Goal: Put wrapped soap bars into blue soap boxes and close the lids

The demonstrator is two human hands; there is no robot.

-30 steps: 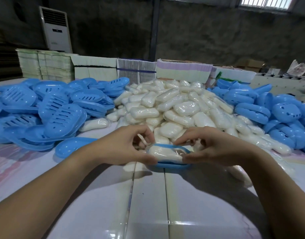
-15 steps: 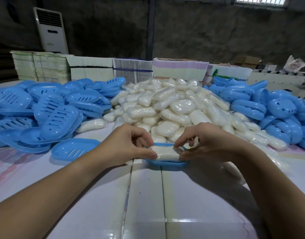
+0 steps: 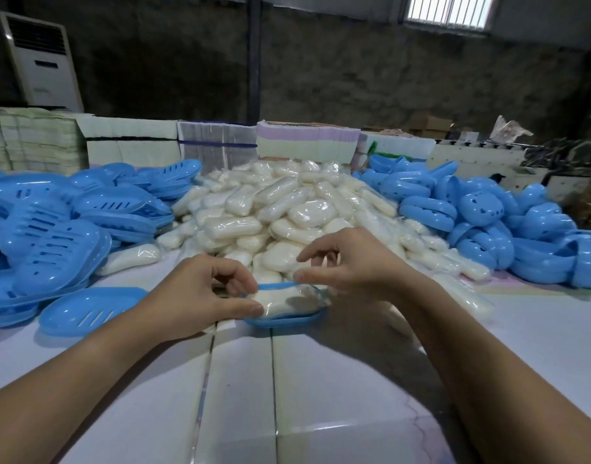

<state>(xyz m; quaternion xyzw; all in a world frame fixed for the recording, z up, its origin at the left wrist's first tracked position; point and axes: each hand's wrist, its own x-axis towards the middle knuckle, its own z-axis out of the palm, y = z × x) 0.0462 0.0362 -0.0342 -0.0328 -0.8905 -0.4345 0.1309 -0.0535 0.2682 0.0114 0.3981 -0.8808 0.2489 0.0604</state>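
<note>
Both hands worked one wrapped soap bar [image 3: 284,301] sitting in a blue soap box [image 3: 280,320] on the table [image 3: 320,380], just in front of the soap pile [image 3: 287,209]. Left hand [image 3: 193,296] pinched box rim & wrapper w/ thumb, prob. to steady it; right hand [image 3: 351,266] pinched the far rim, fingers curled. Lid not yet on; a loose slotted blue piece [image 3: 90,308] lay just left, w/in reach.
</note>
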